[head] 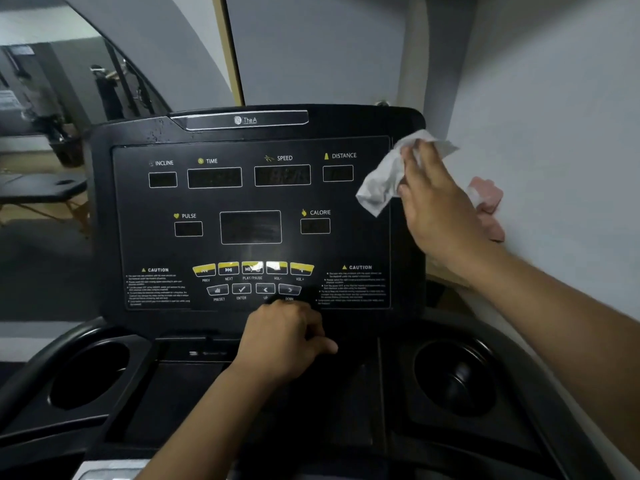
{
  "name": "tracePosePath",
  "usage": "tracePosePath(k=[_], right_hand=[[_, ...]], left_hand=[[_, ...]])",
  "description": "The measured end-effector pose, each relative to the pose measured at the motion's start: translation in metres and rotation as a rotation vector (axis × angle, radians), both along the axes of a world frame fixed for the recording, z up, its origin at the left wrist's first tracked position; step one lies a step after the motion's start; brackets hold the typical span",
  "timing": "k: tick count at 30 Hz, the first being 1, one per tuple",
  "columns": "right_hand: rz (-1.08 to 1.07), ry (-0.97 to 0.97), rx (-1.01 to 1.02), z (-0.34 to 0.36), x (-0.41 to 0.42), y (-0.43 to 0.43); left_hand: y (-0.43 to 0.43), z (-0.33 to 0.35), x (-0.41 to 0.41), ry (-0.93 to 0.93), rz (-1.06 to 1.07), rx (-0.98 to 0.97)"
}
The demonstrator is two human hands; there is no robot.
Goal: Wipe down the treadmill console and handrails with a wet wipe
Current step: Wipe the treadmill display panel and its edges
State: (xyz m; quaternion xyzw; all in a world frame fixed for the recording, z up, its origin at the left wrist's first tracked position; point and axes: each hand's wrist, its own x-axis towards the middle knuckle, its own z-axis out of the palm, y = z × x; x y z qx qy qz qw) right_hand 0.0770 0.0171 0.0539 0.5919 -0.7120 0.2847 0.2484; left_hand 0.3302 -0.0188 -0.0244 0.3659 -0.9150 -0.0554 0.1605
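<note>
Right hand [440,206]: we have it up at the console's upper right edge. Its fingers are curled into the bunched wet wipe [384,181] and press it against the frame.
Left hand [287,337]: it sits low against the console's bottom edge with the fingers curled under and the thumb out to the side. We cannot tell from this angle whether it grips the ledge there or only leans on it.
Wet wipe: it is crumpled. One loose corner hangs inward over the console's right margin, just beside the DISTANCE window.
Console [346,244]: all its display windows are dark. The button rows [252,268] lie along its lower middle, directly above the left hand.
Cup holders [90,372]: there is one at each side below the console.
Step in hand: we judge this to be the wipe of the console's right border. Most of the face and the handrails are not yet done.
Risk, keys: the left knuckles sit just under the DOWN key, so leaning harder could press it. Dragging the wipe across the button rows could do the same.
Risk, moisture: a very wet wipe pushed along the panel's seams could leave liquid in the gaps around the windows.
Risk, grip: the wipe is held by a bunch only. A fast stroke off the console's edge could pull it free or snag the loose corner.
</note>
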Motion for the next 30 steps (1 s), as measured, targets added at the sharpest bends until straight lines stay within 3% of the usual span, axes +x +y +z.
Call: tracePosePath(k=[2,5,8,10,12,17,21,26,30], right_hand=[[0.018,0.003,-0.062,-0.008,0.009,-0.005],[0.12,0.15,-0.045,-0.078,0.036,0.022],[0.243,0.299,0.143,-0.142,0.055,0.063],[0.246,0.323,0.183,-0.134,0.043,0.063],[0.151,0.217,0.108,-0.102,0.029,0.046],[0.059,-0.284,-0.092,-0.015,0.022,0.0],[0.081,-0.563,-0.263,-0.042,0.038,0.017],[0.104,-0.884,-0.128,-0.133,0.062,0.087],[0.089,-1.023,-0.048,-0.09,0.041,0.056]], left_hand=[[0.001,0.001,0.0,-0.001,0.006,0.0],[0.001,0.0,0.0,0.017,0.011,0.01],[0.0,-0.002,0.0,0.022,0.014,0.014],[0.0,-0.002,0.0,0.029,0.026,0.017],[0.002,-0.001,-0.001,0.011,0.034,0.03],[0.004,0.0,-0.001,0.013,0.054,0.042],[0.004,-0.002,0.0,0.019,0.06,0.034],[0.001,-0.004,-0.002,0.025,0.058,0.029],[0.002,-0.004,-0.002,0.013,0.053,0.021]])
